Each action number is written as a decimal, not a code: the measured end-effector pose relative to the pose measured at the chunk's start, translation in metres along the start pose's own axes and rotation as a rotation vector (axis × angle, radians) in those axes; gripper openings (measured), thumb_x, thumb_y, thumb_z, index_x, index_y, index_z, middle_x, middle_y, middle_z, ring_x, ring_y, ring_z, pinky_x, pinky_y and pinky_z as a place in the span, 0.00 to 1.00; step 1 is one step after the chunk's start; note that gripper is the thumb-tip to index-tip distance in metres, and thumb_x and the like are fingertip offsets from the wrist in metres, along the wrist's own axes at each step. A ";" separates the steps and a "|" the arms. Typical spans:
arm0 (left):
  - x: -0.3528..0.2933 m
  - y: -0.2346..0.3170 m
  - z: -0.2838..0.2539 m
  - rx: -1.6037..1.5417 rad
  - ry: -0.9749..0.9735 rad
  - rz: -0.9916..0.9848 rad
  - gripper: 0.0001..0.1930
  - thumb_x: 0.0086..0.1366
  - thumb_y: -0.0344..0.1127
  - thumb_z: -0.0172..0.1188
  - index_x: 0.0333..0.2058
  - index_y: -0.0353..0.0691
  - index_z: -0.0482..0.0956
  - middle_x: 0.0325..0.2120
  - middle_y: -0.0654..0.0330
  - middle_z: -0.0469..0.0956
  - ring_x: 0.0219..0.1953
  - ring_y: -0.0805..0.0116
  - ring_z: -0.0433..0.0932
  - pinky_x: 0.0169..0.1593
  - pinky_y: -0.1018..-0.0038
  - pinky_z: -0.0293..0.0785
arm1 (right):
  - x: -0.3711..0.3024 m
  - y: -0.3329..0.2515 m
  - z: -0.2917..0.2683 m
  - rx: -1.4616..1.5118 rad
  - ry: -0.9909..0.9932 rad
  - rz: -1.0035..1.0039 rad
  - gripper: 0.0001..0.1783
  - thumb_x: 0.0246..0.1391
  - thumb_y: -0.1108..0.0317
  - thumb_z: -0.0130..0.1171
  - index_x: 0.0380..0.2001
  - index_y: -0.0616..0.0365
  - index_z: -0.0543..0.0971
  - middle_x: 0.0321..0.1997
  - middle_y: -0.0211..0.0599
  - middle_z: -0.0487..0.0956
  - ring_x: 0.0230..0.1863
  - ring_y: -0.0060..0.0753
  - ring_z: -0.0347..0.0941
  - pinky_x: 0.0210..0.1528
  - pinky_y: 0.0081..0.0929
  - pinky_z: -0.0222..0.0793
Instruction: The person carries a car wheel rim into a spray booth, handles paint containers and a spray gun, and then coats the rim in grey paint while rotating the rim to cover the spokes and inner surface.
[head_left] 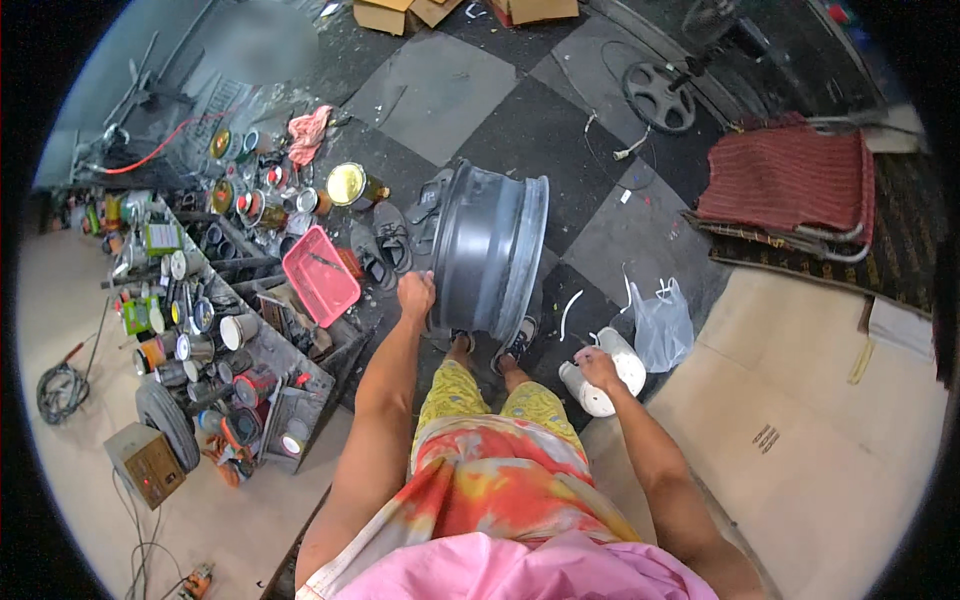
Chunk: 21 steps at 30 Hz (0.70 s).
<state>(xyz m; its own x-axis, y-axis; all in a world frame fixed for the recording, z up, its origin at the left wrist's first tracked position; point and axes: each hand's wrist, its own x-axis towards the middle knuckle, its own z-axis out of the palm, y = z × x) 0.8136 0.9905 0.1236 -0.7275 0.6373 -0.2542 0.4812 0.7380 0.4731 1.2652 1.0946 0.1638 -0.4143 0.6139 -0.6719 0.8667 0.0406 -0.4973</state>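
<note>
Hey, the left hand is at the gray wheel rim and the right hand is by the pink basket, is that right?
Not quite: in the head view, the right hand is by the white cylinders; the pink basket lies off to the left. The left hand is indeed at the gray wheel rim.

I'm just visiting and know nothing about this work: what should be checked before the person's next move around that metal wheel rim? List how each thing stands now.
1. Left hand at the wheel rim: ok, by its near left edge.
2. Left hand's grip firm: cannot tell.
3. Right hand at the rim: not ok, it is at the white cylinders.
4. Shoes clear of the rim: cannot tell, the rim partly hides them.
5. Floor beside the rim free of scraps: not ok, a white strip lies there.
6. Clear plastic bag apart from the rim: ok.
</note>
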 end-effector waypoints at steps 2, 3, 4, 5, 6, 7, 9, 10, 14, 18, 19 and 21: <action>0.029 0.011 -0.004 0.006 0.030 -0.018 0.19 0.63 0.47 0.60 0.27 0.34 0.84 0.29 0.38 0.81 0.35 0.34 0.80 0.42 0.47 0.75 | 0.012 -0.007 0.009 -0.048 -0.102 -0.007 0.13 0.58 0.57 0.56 0.37 0.50 0.85 0.39 0.45 0.85 0.45 0.48 0.81 0.51 0.40 0.75; 0.046 0.020 -0.007 -0.002 0.013 -0.032 0.18 0.63 0.47 0.61 0.28 0.35 0.84 0.30 0.38 0.81 0.36 0.35 0.80 0.43 0.48 0.76 | 0.017 -0.018 0.013 -0.057 -0.140 0.023 0.13 0.59 0.58 0.55 0.38 0.50 0.85 0.40 0.45 0.85 0.45 0.49 0.81 0.51 0.40 0.75; 0.062 0.030 -0.009 -0.014 -0.004 -0.045 0.17 0.62 0.46 0.61 0.29 0.36 0.85 0.30 0.38 0.81 0.38 0.36 0.81 0.44 0.49 0.76 | 0.023 -0.029 0.017 -0.080 -0.148 -0.015 0.13 0.59 0.58 0.55 0.38 0.50 0.85 0.39 0.43 0.85 0.44 0.45 0.82 0.50 0.38 0.75; 0.077 0.053 -0.010 -0.039 -0.018 -0.089 0.16 0.62 0.46 0.61 0.31 0.36 0.86 0.32 0.38 0.82 0.39 0.37 0.81 0.46 0.50 0.76 | 0.028 -0.033 0.020 -0.106 -0.149 -0.036 0.13 0.60 0.58 0.55 0.39 0.50 0.85 0.37 0.41 0.85 0.42 0.40 0.82 0.48 0.36 0.76; 0.092 0.076 -0.013 -0.061 -0.034 -0.136 0.16 0.62 0.45 0.60 0.32 0.37 0.86 0.34 0.38 0.82 0.41 0.38 0.81 0.47 0.50 0.76 | 0.033 -0.045 0.022 -0.098 -0.148 -0.021 0.13 0.61 0.59 0.54 0.39 0.51 0.84 0.36 0.40 0.85 0.39 0.38 0.82 0.45 0.35 0.77; 0.107 0.087 -0.017 -0.116 -0.027 -0.160 0.16 0.62 0.46 0.60 0.34 0.39 0.87 0.35 0.40 0.82 0.42 0.39 0.81 0.49 0.51 0.76 | 0.037 -0.058 0.021 -0.094 -0.155 -0.015 0.14 0.61 0.59 0.54 0.40 0.52 0.84 0.34 0.39 0.85 0.37 0.35 0.82 0.43 0.33 0.77; 0.137 0.100 -0.020 -0.188 -0.008 -0.203 0.16 0.62 0.46 0.59 0.36 0.40 0.87 0.36 0.42 0.83 0.44 0.40 0.81 0.50 0.52 0.75 | 0.053 -0.065 0.019 0.003 -0.186 -0.049 0.13 0.63 0.60 0.53 0.40 0.54 0.83 0.31 0.35 0.83 0.31 0.27 0.80 0.38 0.28 0.77; 0.148 0.092 -0.019 -0.394 0.054 -0.183 0.17 0.62 0.47 0.59 0.38 0.41 0.87 0.37 0.44 0.83 0.45 0.43 0.81 0.51 0.54 0.75 | 0.059 -0.082 0.016 0.073 -0.200 -0.040 0.13 0.64 0.61 0.53 0.40 0.55 0.83 0.30 0.34 0.82 0.30 0.25 0.79 0.36 0.27 0.76; 0.145 0.051 0.000 -0.583 0.035 -0.261 0.19 0.62 0.49 0.59 0.42 0.43 0.86 0.40 0.48 0.84 0.48 0.48 0.81 0.54 0.58 0.74 | 0.095 -0.120 -0.008 -0.043 -0.131 -0.080 0.12 0.63 0.61 0.54 0.38 0.55 0.83 0.29 0.31 0.81 0.27 0.22 0.77 0.33 0.26 0.74; 0.115 0.027 0.013 -0.513 -0.192 -0.277 0.21 0.63 0.50 0.57 0.49 0.43 0.83 0.45 0.47 0.82 0.52 0.47 0.80 0.58 0.59 0.73 | 0.167 -0.101 -0.039 -0.086 0.052 -0.194 0.12 0.62 0.60 0.58 0.42 0.55 0.81 0.31 0.35 0.83 0.25 0.26 0.77 0.30 0.30 0.74; 0.113 0.029 0.014 -0.440 -0.285 -0.276 0.23 0.64 0.51 0.57 0.51 0.43 0.81 0.48 0.47 0.81 0.53 0.46 0.78 0.59 0.59 0.71 | 0.180 -0.103 -0.048 -0.009 0.090 -0.170 0.13 0.61 0.61 0.59 0.45 0.55 0.80 0.31 0.36 0.83 0.25 0.28 0.78 0.30 0.31 0.75; 0.120 0.031 0.020 -0.415 -0.311 -0.255 0.24 0.65 0.51 0.57 0.54 0.43 0.79 0.50 0.46 0.80 0.55 0.45 0.77 0.61 0.58 0.70 | 0.211 -0.125 -0.066 -0.003 0.062 0.046 0.23 0.57 0.55 0.61 0.53 0.54 0.77 0.44 0.46 0.84 0.53 0.48 0.78 0.58 0.42 0.70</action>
<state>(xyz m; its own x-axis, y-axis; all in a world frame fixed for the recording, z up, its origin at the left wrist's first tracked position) 0.7511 1.0938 0.0913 -0.5875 0.5319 -0.6099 0.0318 0.7683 0.6394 1.0878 1.2710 0.1207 -0.3564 0.6628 -0.6586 0.8851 0.0137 -0.4652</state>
